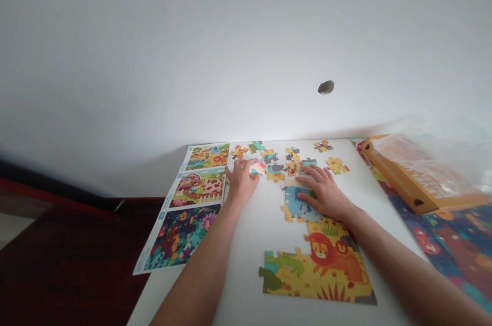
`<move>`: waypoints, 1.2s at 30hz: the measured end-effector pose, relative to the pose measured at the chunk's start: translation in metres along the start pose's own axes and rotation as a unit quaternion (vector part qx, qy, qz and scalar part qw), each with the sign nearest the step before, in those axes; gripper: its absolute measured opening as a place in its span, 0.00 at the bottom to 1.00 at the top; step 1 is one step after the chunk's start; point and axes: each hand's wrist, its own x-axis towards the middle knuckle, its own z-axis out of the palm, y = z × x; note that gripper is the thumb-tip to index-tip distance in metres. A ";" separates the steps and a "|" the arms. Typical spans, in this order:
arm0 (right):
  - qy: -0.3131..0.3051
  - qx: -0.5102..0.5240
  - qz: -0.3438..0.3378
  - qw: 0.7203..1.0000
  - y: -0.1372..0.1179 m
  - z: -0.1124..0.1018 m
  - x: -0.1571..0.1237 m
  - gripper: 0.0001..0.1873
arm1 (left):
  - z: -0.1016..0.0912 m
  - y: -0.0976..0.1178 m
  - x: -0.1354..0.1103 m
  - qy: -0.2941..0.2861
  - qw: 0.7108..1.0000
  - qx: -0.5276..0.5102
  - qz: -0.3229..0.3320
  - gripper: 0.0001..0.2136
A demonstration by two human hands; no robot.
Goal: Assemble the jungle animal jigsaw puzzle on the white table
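My left hand [242, 180] pinches, I think, a loose puzzle piece [257, 167]; my right hand [325, 192] lies open, flat, steadying the assembled jungle puzzle [319, 269]; I'd turn the piece before pressing.

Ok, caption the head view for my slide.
Left hand on loose puzzle pieces, right hand on the elephant section above the assembled lion section.

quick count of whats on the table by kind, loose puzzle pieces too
reference pictures on the sheet: 3
joined puzzle section: 1
loose pieces, roughly, as some overlap and the left hand and right hand cover a few: 12
orange box: 1
plastic bag: 1
dark puzzle mat at the right edge: 1
total: about 19
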 end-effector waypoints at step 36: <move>-0.034 0.056 -0.004 0.998 0.001 -0.005 -0.001 0.28 | -0.043 0.020 -0.020 -0.261 0.950 -0.026 0.168 0.20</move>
